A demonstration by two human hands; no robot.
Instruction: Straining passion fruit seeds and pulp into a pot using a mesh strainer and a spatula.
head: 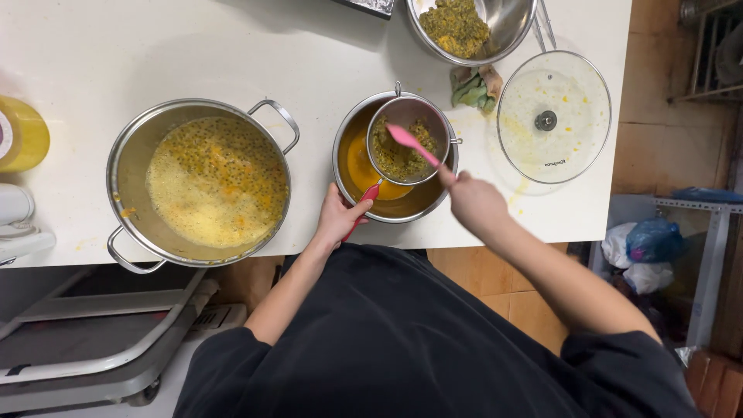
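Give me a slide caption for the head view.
Left hand steadies sieve over steel bowl; right hand presses seedy pulp with pink spatula.

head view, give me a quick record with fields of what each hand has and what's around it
left hand: holds the sieve's red handle
right hand: holds pink spatula, tip in the sieve
sieve: seedy pulp inside, rests over steel bowl of orange juice
large pot: yellow seeded pulp, left of the bowl
glass lid: flat on white table, right
top bowl: strained seeds

pink spatula point(414, 145), yellow speckled pulp point(217, 179)
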